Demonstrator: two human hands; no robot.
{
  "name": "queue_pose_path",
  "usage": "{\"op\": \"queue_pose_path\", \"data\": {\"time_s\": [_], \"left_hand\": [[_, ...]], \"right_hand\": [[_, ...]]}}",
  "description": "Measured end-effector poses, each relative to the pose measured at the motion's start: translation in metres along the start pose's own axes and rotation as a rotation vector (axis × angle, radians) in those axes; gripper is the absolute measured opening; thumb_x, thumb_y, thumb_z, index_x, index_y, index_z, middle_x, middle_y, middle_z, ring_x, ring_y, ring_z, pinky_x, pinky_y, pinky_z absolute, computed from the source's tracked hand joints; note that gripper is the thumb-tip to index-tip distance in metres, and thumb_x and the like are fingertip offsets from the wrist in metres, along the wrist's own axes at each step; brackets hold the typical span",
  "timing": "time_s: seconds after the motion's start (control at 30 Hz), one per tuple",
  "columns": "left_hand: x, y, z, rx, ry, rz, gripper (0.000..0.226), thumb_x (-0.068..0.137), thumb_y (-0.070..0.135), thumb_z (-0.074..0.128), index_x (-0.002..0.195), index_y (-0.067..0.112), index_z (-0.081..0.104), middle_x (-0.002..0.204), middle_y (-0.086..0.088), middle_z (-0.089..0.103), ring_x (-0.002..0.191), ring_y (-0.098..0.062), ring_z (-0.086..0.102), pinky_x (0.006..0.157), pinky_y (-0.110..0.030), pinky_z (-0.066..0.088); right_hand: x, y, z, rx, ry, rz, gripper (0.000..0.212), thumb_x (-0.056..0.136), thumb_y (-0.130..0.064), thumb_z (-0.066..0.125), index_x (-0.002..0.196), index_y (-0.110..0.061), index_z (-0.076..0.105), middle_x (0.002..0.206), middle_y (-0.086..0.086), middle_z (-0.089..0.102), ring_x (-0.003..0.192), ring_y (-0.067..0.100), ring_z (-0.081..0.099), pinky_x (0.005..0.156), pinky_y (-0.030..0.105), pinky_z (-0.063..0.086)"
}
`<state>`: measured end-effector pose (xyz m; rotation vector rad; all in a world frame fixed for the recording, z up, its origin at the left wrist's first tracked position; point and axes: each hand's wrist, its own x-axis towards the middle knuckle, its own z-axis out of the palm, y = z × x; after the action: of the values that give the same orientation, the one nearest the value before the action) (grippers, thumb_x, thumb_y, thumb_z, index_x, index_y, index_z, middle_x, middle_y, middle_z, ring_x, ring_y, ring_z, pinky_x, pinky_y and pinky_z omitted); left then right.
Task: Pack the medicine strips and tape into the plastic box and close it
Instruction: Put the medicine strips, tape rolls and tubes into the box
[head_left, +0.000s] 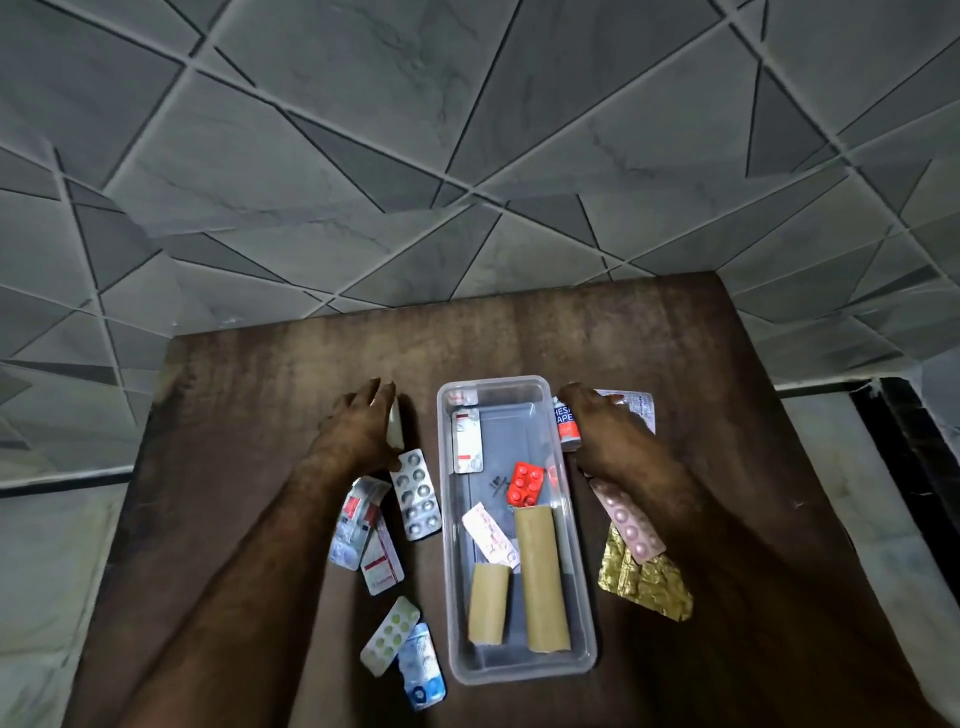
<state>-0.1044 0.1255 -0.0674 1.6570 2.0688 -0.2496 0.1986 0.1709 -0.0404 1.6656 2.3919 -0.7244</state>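
A clear plastic box (576, 571) lies open on the brown table (249, 405). Inside it are two tan tape rolls (540, 577), a red strip (525, 483), a white strip (466, 440) and a pink-printed strip (489, 535). My left hand (363, 431) rests left of the box with its fingers curled on a pale strip (396, 428). My right hand (602, 436) lies right of the box over a white adhesive tape box (563, 422) and a silver strip (641, 408); its grip is hidden.
Several strips lie left of the box: a silver one (415, 493), a blue-white pair (358, 525), a green-dotted one (390, 635) and a blue one (422, 667). A pink strip (628, 522) and a gold foil strip (649, 584) lie right of it. Grey tiled floor surrounds the table.
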Motion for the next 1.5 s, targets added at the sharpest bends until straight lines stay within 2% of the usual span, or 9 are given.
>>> {"op": "queue_pose_path", "data": {"time_s": [0.13, 0.23, 0.4, 0.63, 0.73, 0.8, 0.93, 1.23, 1.5], "left_hand": [[0.011, 0.001, 0.012, -0.017, 0.02, 0.04, 0.099, 0.066, 0.025, 0.081, 0.15, 0.012, 0.03, 0.158, -0.014, 0.027, 0.14, -0.035, 0.033, 0.114, -0.04, 0.032], [0.008, 0.0, 0.011, -0.085, 0.088, 0.035, 0.088, 0.068, 0.024, 0.079, 0.146, 0.009, 0.039, 0.147, -0.018, 0.041, 0.128, -0.038, 0.045, 0.108, -0.038, 0.036], [-0.006, -0.005, -0.013, -0.242, 0.216, -0.013, 0.09, 0.068, 0.018, 0.081, 0.146, 0.006, 0.038, 0.145, -0.02, 0.043, 0.13, -0.036, 0.045, 0.107, -0.035, 0.036], [-0.04, 0.033, -0.053, -0.451, 0.36, 0.251, 0.103, 0.057, 0.024, 0.091, 0.146, 0.017, 0.039, 0.142, -0.009, 0.051, 0.128, -0.025, 0.048, 0.103, -0.024, 0.034], [-0.043, 0.055, -0.04, -0.42, 0.327, 0.302, 0.107, 0.055, 0.034, 0.089, 0.148, 0.026, 0.035, 0.143, -0.002, 0.052, 0.136, -0.026, 0.039, 0.113, -0.037, 0.031], [-0.042, 0.064, -0.029, -0.388, 0.267, 0.274, 0.112, 0.053, 0.041, 0.086, 0.149, 0.036, 0.028, 0.145, 0.008, 0.05, 0.143, -0.023, 0.027, 0.114, -0.047, 0.028], [-0.036, 0.076, -0.015, -0.263, 0.174, 0.24, 0.116, 0.056, 0.043, 0.085, 0.15, 0.04, 0.018, 0.149, 0.016, 0.043, 0.147, -0.016, 0.014, 0.11, -0.043, 0.019], [-0.025, 0.083, 0.006, -0.067, 0.125, 0.232, 0.11, 0.067, 0.047, 0.075, 0.152, 0.038, 0.006, 0.154, 0.006, 0.039, 0.15, -0.024, 0.007, 0.114, -0.049, 0.014], [-0.023, 0.088, 0.014, 0.013, 0.12, 0.226, 0.111, 0.071, 0.055, 0.073, 0.153, 0.037, 0.001, 0.158, -0.004, 0.03, 0.149, -0.032, 0.0, 0.115, -0.053, 0.008]], "right_hand": [[0.005, 0.002, 0.001, 0.1, 0.031, -0.042, 0.059, 0.072, -0.004, 0.059, 0.127, -0.018, 0.044, 0.133, 0.008, 0.055, 0.116, 0.034, 0.056, 0.089, 0.041, 0.049], [0.006, 0.004, 0.0, 0.132, 0.055, -0.039, 0.053, 0.072, -0.011, 0.067, 0.121, -0.019, 0.048, 0.126, 0.007, 0.058, 0.113, 0.031, 0.058, 0.085, 0.038, 0.049], [0.003, 0.009, -0.018, 0.232, 0.131, 0.037, 0.062, 0.069, -0.013, 0.074, 0.126, -0.016, 0.049, 0.124, 0.012, 0.06, 0.114, 0.03, 0.058, 0.093, 0.038, 0.047], [-0.006, -0.018, -0.059, 0.322, 0.259, -0.057, 0.078, 0.07, -0.018, 0.081, 0.136, -0.022, 0.039, 0.134, 0.007, 0.057, 0.117, 0.024, 0.058, 0.097, 0.038, 0.049], [-0.004, -0.032, -0.054, 0.297, 0.232, -0.115, 0.083, 0.067, -0.027, 0.082, 0.135, -0.025, 0.036, 0.133, 0.007, 0.058, 0.119, 0.026, 0.056, 0.1, 0.046, 0.046], [0.0, -0.037, -0.044, 0.24, 0.21, -0.134, 0.082, 0.066, -0.029, 0.08, 0.134, -0.025, 0.035, 0.129, 0.007, 0.06, 0.12, 0.029, 0.055, 0.1, 0.044, 0.042], [0.004, -0.045, -0.026, 0.101, 0.149, -0.145, 0.077, 0.069, -0.03, 0.076, 0.134, -0.029, 0.035, 0.129, 0.004, 0.059, 0.125, 0.029, 0.045, 0.099, 0.041, 0.031], [0.018, -0.042, 0.011, -0.124, 0.095, -0.135, 0.075, 0.068, -0.032, 0.074, 0.131, -0.029, 0.033, 0.132, 0.002, 0.059, 0.137, 0.033, 0.035, 0.111, 0.053, 0.016], [0.021, -0.04, 0.017, -0.112, 0.072, -0.121, 0.069, 0.075, -0.023, 0.066, 0.134, -0.027, 0.032, 0.139, 0.003, 0.054, 0.141, 0.034, 0.028, 0.115, 0.054, 0.01]]}}
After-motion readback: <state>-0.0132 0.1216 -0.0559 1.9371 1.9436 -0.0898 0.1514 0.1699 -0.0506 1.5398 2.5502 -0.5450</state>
